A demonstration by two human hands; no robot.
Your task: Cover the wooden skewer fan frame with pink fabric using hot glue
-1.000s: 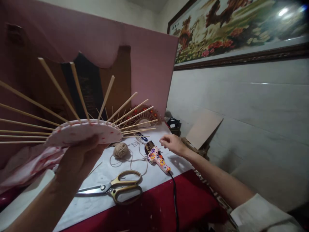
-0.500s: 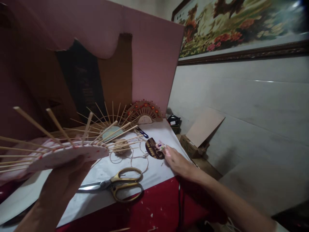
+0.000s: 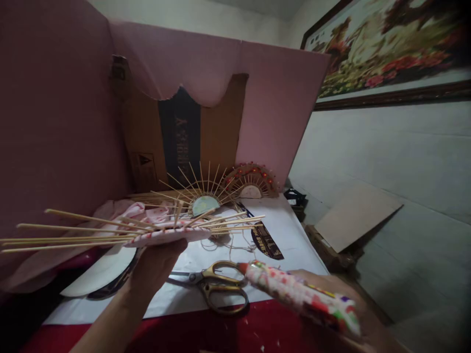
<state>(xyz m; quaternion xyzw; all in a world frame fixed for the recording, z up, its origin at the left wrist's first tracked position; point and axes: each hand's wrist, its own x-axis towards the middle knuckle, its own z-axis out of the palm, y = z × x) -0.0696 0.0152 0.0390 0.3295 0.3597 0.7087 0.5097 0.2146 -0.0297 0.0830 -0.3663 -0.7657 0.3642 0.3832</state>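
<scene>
My left hand (image 3: 156, 262) is closed on a half-round piece (image 3: 169, 237) covered in pink floral cloth, held up over the table. Thin wooden sticks (image 3: 84, 228) fan out from its edge to both sides. In my right hand (image 3: 353, 304) is a crumpled, floral-patterned tube (image 3: 294, 289) with a red-orange tip pointing left; its exact kind is unclear. Big scissors (image 3: 217, 284) with gold handles lie on the white sheet between my hands. A dark round-edged card (image 3: 267, 241) with gold print and loose twine (image 3: 231, 245) lie beyond them.
Farther back stand a stick fan (image 3: 205, 203) with a pale green base and a finished-looking fan (image 3: 253, 184) with red beads. A white half-disc (image 3: 103, 272) lies at left. A pink-lined cardboard panel (image 3: 272, 108) rises behind; cardboard (image 3: 356, 215) leans right of the table.
My right hand has come back from the dark card toward me, with the floral tube now plainly in view. My left hand's stick piece looks flatter and lower. The whole view has shifted leftward.
</scene>
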